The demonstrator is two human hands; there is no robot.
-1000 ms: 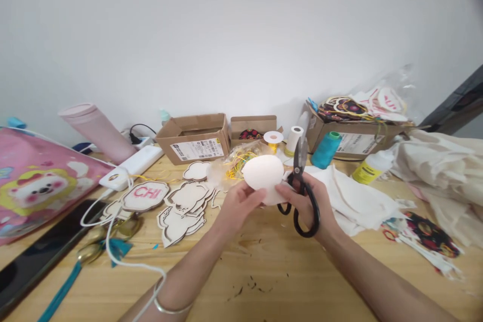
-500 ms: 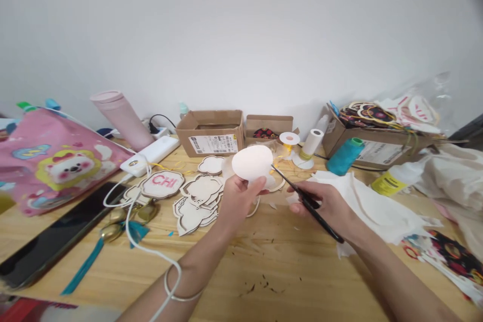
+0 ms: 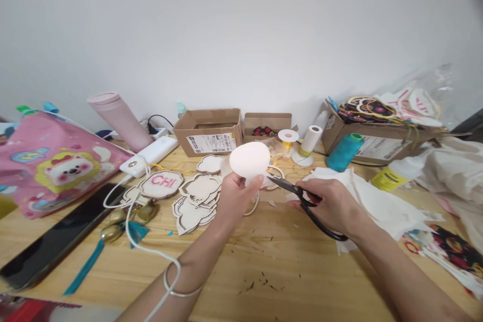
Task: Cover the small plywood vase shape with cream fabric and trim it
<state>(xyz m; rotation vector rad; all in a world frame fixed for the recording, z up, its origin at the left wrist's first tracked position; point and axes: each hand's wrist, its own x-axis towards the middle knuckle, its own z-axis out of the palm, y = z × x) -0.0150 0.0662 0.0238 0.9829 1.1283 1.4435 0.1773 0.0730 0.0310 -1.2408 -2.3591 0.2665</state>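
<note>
Pinched in my left hand (image 3: 237,195) is a white rounded piece (image 3: 249,160), held up above the table; whether it is paper or cloth I cannot tell. My right hand (image 3: 328,206) is closed around the handles of black scissors (image 3: 292,187). Their blade tips point left and lie close to the lower right edge of the white piece. Behind it, partly hidden, a pale ring (image 3: 277,173) rests on the table. Left of my left hand lie several wooden cloud-shaped pieces (image 3: 194,214) in a loose pile.
Cardboard boxes (image 3: 181,131) stand along the wall. To the right are a teal thread spool (image 3: 344,153), a yellow-labelled bottle (image 3: 392,178) and white cloth (image 3: 362,201). On the left lie a phone (image 3: 56,241), a power bank (image 3: 151,153) with a white cable, and a pink bag (image 3: 33,161).
The scissors have turned in my right hand, so their flat side and handle loops now show more. The white piece has tilted and shifted slightly left and up.
</note>
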